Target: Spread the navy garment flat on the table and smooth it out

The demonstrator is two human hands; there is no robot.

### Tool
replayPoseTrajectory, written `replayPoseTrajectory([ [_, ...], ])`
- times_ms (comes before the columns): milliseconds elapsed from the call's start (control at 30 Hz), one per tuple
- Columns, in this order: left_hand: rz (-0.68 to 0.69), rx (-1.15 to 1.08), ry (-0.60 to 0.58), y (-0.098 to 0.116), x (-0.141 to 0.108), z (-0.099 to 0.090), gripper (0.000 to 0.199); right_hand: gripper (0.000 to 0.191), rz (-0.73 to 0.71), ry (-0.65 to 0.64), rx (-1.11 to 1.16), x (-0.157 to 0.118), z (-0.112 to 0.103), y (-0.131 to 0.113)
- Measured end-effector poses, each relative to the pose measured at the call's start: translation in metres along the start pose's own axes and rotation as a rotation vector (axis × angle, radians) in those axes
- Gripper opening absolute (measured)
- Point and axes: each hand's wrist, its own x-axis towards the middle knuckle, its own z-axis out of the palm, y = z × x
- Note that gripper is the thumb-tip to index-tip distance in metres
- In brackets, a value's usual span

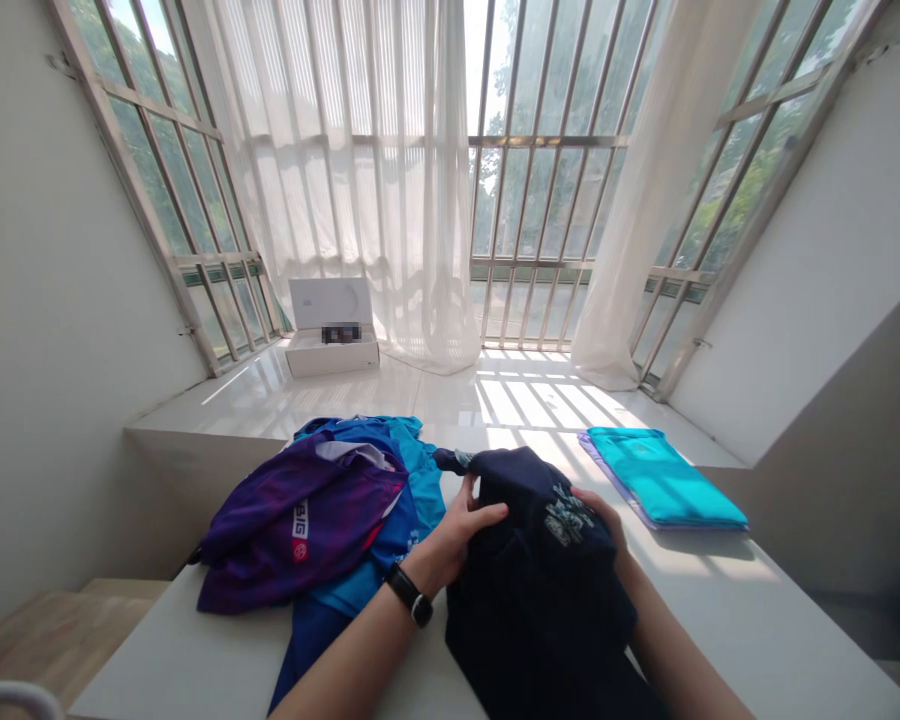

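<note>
A dark navy garment [532, 590] with a pale printed design lies bunched on the white table [180, 650], held up between my hands. My left hand [461, 530], with a black watch on its wrist, grips the garment's left side. My right hand [598, 515] holds its right edge, with the fingers partly hidden behind the cloth. To the left lies a crumpled purple jersey [292, 525] with white lettering, on top of a bright blue garment [412, 490]. A folded teal garment [664, 478] sits on a lilac sheet at the table's right.
The table's near corners run out of view, with a wooden step [52, 640] low on the left. Beyond the table is a glossy white sill bearing an open white box [332, 350]. Sheer curtains [352, 170] and barred windows [547, 200] stand behind it.
</note>
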Motion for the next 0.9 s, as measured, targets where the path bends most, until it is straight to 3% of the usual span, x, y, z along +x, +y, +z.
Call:
replayPoseTrajectory([
  [133, 0.050, -0.025, 0.051, 0.021, -0.003, -0.002, 0.066, 0.027, 0.213, 0.019, 0.124, 0.003, 0.017, -0.018],
  [333, 0.105, -0.006, 0.096, 0.032, -0.010, 0.002, 0.055, 0.039, 0.089, 0.034, 0.030, 0.011, 0.024, -0.017],
  [533, 0.087, 0.025, 0.137, 0.035, -0.010, 0.004, 0.058, 0.044, 0.122, -0.011, 0.026, 0.013, 0.022, -0.004],
  [900, 0.071, 0.045, 0.198, 0.040, -0.010, 0.000, 0.064, 0.043, 0.131, 0.026, -0.002, 0.014, 0.023, -0.008],
])
